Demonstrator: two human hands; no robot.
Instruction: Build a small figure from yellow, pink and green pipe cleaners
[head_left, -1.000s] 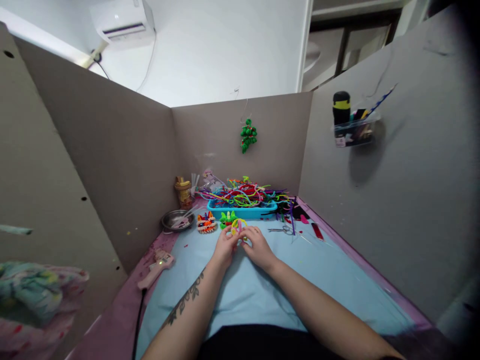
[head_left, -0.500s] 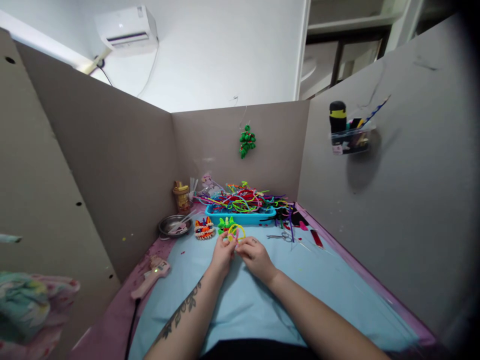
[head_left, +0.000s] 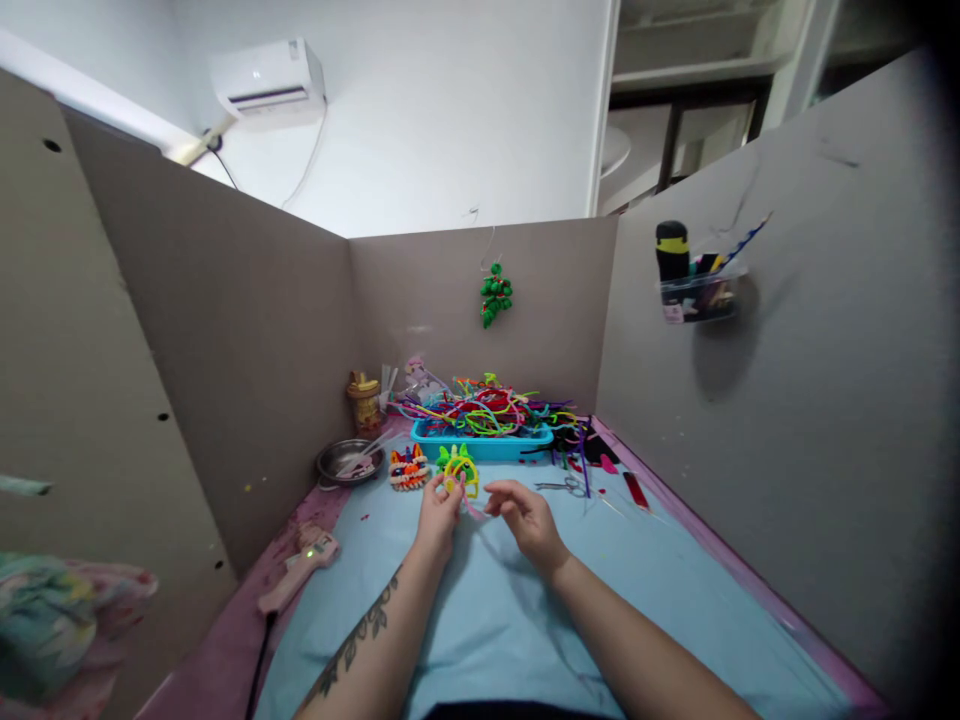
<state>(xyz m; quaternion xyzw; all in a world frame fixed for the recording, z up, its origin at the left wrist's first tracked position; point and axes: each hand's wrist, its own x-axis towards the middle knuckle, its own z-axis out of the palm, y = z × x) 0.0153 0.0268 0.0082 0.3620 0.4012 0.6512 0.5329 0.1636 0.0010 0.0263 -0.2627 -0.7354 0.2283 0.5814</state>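
Observation:
My left hand (head_left: 436, 518) pinches a yellow pipe-cleaner loop (head_left: 475, 476), bent into a round frame. A pink strand (head_left: 472, 509) hangs from the loop towards the right. My right hand (head_left: 527, 520) is a little apart from it, with thumb and fingers spread and nothing visible between them. Just behind the loop sits a green pipe-cleaner figure (head_left: 444, 457), partly covered by it. Left of that stands an orange, white and blue pipe-cleaner figure (head_left: 409, 470).
A blue tray (head_left: 491, 447) heaped with colourful pipe cleaners (head_left: 487, 410) stands at the back. Scissors (head_left: 566, 486) and a red strip (head_left: 636, 490) lie right. A metal bowl (head_left: 330, 462) and a pink corded tool (head_left: 300, 572) are left. Grey partitions (head_left: 420, 280) enclose the table.
My right hand has let go of the pink strand and moved slightly right, its fingers opening. My left hand keeps the yellow loop. The camera view has tilted up slightly.

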